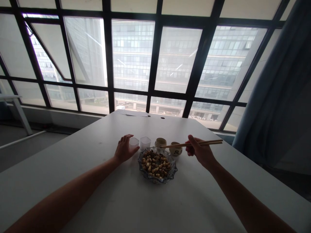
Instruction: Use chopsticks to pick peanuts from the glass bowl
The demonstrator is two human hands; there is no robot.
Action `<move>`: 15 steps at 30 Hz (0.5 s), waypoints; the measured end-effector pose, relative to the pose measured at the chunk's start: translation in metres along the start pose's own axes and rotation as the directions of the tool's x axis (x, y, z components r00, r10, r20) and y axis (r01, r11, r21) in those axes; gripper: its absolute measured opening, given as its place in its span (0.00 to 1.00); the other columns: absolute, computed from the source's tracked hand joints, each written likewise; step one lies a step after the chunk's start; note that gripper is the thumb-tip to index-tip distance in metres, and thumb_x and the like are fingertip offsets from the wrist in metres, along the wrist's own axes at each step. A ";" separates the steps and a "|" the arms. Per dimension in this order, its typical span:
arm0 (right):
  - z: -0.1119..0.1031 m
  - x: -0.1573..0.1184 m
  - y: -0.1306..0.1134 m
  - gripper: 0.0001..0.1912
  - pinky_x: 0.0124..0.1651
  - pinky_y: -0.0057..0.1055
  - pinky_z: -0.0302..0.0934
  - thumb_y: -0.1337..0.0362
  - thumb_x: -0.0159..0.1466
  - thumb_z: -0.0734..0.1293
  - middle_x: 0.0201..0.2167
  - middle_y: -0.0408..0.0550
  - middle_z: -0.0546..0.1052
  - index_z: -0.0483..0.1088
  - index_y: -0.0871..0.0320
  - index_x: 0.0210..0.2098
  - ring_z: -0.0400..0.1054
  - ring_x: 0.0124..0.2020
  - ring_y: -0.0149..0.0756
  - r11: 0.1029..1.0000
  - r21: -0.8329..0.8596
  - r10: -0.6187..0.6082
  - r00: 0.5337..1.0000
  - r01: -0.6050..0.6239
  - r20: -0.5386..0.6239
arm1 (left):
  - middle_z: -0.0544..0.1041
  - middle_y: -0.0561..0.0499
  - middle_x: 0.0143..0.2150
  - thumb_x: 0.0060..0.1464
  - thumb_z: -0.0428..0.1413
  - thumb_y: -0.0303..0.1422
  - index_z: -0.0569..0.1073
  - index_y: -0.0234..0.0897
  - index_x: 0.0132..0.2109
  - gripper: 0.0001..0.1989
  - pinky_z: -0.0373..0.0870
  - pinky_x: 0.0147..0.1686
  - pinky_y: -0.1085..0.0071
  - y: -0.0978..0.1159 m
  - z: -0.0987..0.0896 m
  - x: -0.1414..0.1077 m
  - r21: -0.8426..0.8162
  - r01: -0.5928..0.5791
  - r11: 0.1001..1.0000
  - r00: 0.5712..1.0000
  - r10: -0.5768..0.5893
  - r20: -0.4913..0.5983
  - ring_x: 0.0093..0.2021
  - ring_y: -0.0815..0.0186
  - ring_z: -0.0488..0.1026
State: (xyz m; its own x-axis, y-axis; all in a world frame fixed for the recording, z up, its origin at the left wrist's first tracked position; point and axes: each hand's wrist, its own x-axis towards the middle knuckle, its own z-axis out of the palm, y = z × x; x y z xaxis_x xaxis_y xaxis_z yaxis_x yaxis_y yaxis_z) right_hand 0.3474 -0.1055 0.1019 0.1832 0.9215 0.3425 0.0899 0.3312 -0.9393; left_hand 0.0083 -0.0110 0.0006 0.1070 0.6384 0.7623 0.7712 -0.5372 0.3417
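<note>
My left hand (124, 149) curls its fingers and thumb around a translucent white plastic cup (133, 142) on the table. A second cup (145, 142) of the same sort stands just to its right. In my right hand (201, 152) is a pair of wooden chopsticks (179, 145), held nearly level and pointing left. Their tips are together over the back rim of a clear glass bowl (174, 169); a tiny dark bit may be between them. Unshelled peanuts (153, 165) mixed with dark, slender pieces fill the bowl. Behind it stand two small cream pots, one left (160, 141) and one right (175, 150).
The white table (102, 194) reaches toward a large gridded window (132, 55). Papers (133, 113) lie at its far edge, near a dark round spot (162, 118). A blue curtain (267, 97) hangs at the right, and another table (20, 113) stands at the left.
</note>
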 end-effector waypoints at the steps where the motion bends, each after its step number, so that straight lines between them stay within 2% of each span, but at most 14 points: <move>1: 0.002 -0.002 -0.003 0.29 0.14 0.24 0.57 0.38 0.51 0.73 0.13 0.46 0.73 0.73 0.62 0.24 0.65 0.12 0.29 0.999 -0.027 -0.019 1.000 0.020 0.014 | 0.72 0.40 0.56 0.49 0.62 0.40 0.64 0.38 0.56 0.28 0.67 0.55 0.52 -0.004 0.004 -0.001 -0.014 0.044 0.999 0.999 -0.044 0.011 0.56 0.50 0.69; 4: 0.006 -0.008 -0.009 0.29 0.14 0.24 0.58 0.38 0.53 0.72 0.14 0.46 0.73 0.73 0.61 0.24 0.66 0.13 0.30 0.992 -0.106 -0.066 0.996 0.072 0.062 | 0.73 0.39 0.54 0.50 0.61 0.38 0.63 0.37 0.57 0.29 0.70 0.53 0.53 -0.011 0.011 -0.003 -0.107 0.160 0.981 0.986 -0.156 0.053 0.54 0.51 0.71; 6: 0.009 -0.011 -0.011 0.29 0.14 0.24 0.58 0.38 0.53 0.72 0.14 0.46 0.73 0.73 0.61 0.24 0.66 0.13 0.30 0.983 -0.144 -0.098 0.990 0.112 0.098 | 0.73 0.40 0.54 0.49 0.61 0.37 0.62 0.37 0.58 0.30 0.72 0.52 0.54 -0.010 0.010 -0.002 -0.157 0.184 0.970 0.982 -0.176 0.062 0.53 0.53 0.73; 8: 0.012 -0.013 -0.011 0.29 0.14 0.24 0.58 0.38 0.54 0.71 0.14 0.46 0.73 0.73 0.61 0.24 0.66 0.12 0.30 0.977 -0.157 -0.123 0.984 0.142 0.127 | 0.73 0.42 0.54 0.48 0.61 0.34 0.62 0.39 0.58 0.30 0.71 0.53 0.54 -0.007 0.006 -0.001 -0.170 0.132 0.977 0.991 -0.131 0.013 0.53 0.53 0.72; 11: 0.014 -0.014 -0.011 0.28 0.14 0.24 0.59 0.39 0.55 0.71 0.14 0.46 0.73 0.74 0.61 0.24 0.66 0.12 0.30 0.977 -0.149 -0.133 0.982 0.153 0.137 | 0.71 0.43 0.54 0.46 0.59 0.27 0.63 0.40 0.58 0.30 0.68 0.57 0.53 0.001 0.000 0.000 -0.136 -0.016 0.991 0.995 0.002 -0.100 0.57 0.52 0.69; 13: 0.015 -0.014 -0.011 0.28 0.14 0.24 0.59 0.39 0.55 0.71 0.14 0.46 0.73 0.74 0.61 0.24 0.66 0.12 0.30 0.977 -0.145 -0.135 0.982 0.154 0.135 | 0.70 0.42 0.55 0.46 0.57 0.25 0.63 0.40 0.58 0.30 0.67 0.59 0.53 0.005 -0.002 0.000 -0.117 -0.077 0.990 0.990 0.062 -0.129 0.58 0.53 0.68; 15: 0.015 -0.014 -0.011 0.28 0.14 0.25 0.58 0.39 0.54 0.71 0.13 0.46 0.73 0.74 0.61 0.23 0.66 0.12 0.30 0.978 -0.141 -0.135 0.982 0.153 0.131 | 0.70 0.42 0.55 0.46 0.57 0.25 0.63 0.39 0.58 0.30 0.67 0.59 0.54 0.007 -0.002 0.000 -0.112 -0.087 0.990 0.990 0.073 -0.122 0.58 0.53 0.68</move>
State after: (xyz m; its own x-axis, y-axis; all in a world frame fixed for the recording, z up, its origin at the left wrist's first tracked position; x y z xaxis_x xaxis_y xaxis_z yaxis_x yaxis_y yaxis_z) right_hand 0.3292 -0.1192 0.1066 0.0397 0.8869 0.4602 0.2537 0.4365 -0.8632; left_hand 0.0121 -0.0158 0.0039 0.0859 0.5252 0.8467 0.6837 -0.6492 0.3333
